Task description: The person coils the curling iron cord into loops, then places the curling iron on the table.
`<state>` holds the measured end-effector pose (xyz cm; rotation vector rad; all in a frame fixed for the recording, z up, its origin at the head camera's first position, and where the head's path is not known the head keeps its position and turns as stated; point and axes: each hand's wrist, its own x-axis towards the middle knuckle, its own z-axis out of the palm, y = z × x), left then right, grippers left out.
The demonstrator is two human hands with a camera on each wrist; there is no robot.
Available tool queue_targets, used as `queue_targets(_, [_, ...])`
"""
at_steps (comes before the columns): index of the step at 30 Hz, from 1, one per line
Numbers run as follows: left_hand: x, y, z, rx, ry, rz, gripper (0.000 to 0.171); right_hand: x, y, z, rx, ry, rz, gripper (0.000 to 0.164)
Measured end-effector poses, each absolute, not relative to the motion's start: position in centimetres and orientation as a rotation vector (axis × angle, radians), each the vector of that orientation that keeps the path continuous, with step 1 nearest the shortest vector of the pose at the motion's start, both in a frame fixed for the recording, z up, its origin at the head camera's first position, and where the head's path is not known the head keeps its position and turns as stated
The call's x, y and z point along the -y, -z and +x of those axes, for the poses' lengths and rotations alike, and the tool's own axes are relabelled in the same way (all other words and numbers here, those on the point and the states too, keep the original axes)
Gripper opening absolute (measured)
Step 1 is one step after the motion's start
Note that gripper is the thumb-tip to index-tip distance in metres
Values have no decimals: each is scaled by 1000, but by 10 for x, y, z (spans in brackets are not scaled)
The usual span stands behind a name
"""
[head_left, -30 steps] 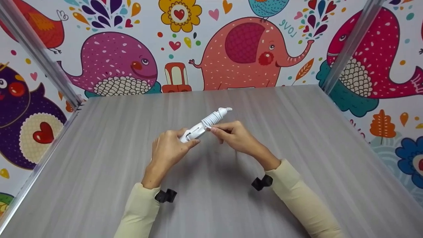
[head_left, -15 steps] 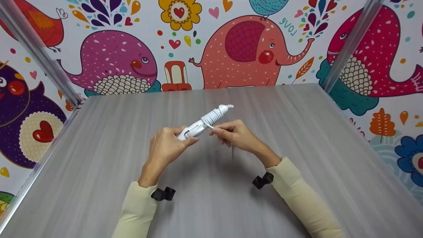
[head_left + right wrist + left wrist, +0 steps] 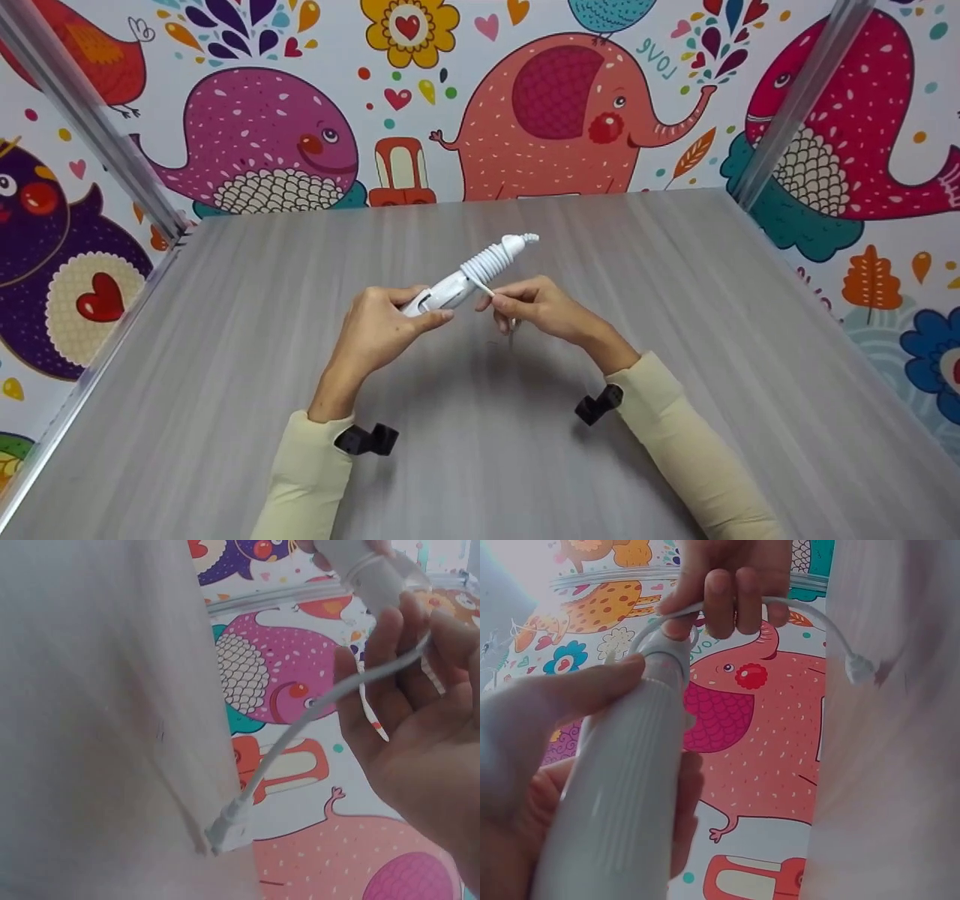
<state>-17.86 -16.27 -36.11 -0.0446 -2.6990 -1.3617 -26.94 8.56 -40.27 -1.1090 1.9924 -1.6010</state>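
Observation:
A slim white corded handheld appliance [image 3: 448, 291] is tilted up to the right above the table. My left hand [image 3: 382, 322] grips its lower end, with the thumb along the near side. White cord [image 3: 486, 262] is wound in several turns round its upper part. Between thumb and fingertips, my right hand [image 3: 555, 309] pinches the cord's loose stretch, pulled off to the right of the coil. From those fingers the free cord [image 3: 315, 709] hangs down to a white plug [image 3: 229, 826], seen in the right wrist view. The left wrist view shows the ribbed casing [image 3: 619, 787] close up.
A grey wood-grain table [image 3: 247, 360] lies under both hands. Patterned panels with cartoon animals [image 3: 555, 120] stand behind and at the sides, with metal posts [image 3: 795, 112] at the corners. Small black devices [image 3: 367, 440] sit at both wrists.
The appliance has risen slightly and shifted right. My right fingers, once close against it, now hold the cord a little away, so a longer stretch shows. The hanging cord end has swung left.

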Motion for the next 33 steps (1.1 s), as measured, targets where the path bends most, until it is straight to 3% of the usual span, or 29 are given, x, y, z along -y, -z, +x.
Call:
queue_targets(9, [163,357,-179,2663,1508,-100,47,-97,410,-272,-1861,1496,-1114,43])
queue_targets(20, [165,357,-179,2705,1564,-235,44,-100,420,-282,-1961,1313,-1178,35])
queue_targets(27, [168,357,-175,2716,1613,-456,46,-105,436,-292,-2161,1141,-1042,27])
queue_targets(33, [166,358,-175,2780,1610,-635,37,-110,439,-295,-2318,1035,-1051,29])
